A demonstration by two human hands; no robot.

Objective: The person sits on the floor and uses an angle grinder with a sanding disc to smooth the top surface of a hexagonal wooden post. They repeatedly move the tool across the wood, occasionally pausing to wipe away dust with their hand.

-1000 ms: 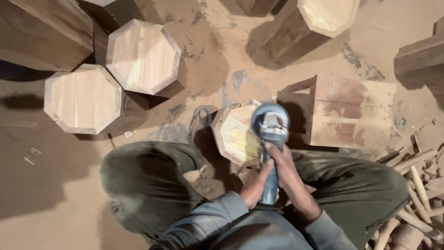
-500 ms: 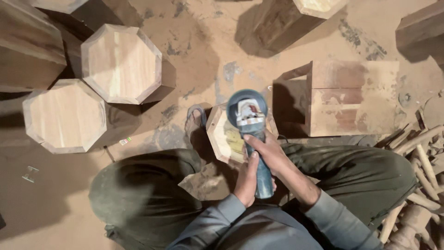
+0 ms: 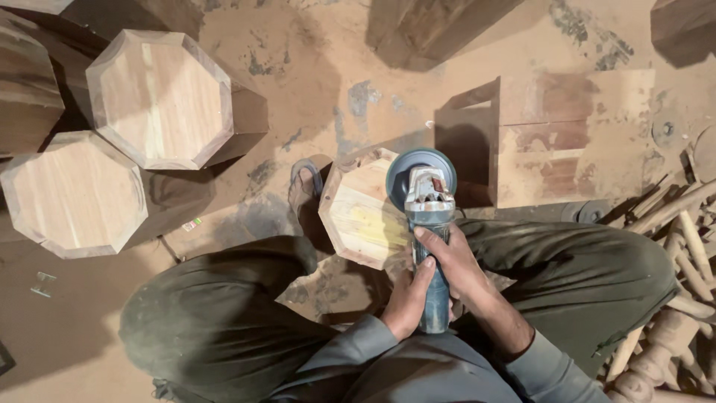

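Both my hands hold a blue-grey angle grinder (image 3: 428, 224) over a small octagonal wooden block (image 3: 362, 209) that stands between my knees. My right hand (image 3: 455, 261) wraps the grinder's body from the right. My left hand (image 3: 406, 298) grips its rear end. The grinder's round disc guard (image 3: 418, 166) lies over the block's top right edge. My foot in a sandal (image 3: 304, 190) rests just left of the block. My legs in dusty green trousers spread to either side.
Two larger octagonal wooden posts (image 3: 160, 97) (image 3: 71, 194) stand at the left. An open wooden box (image 3: 567, 134) sits at the right. Turned wooden spindles (image 3: 671, 246) pile up at the far right. Sawdust covers the floor.
The view has shifted, so the posts and box sit lower and further right in frame. The grinder stays on the block's right edge, both hands still on it.
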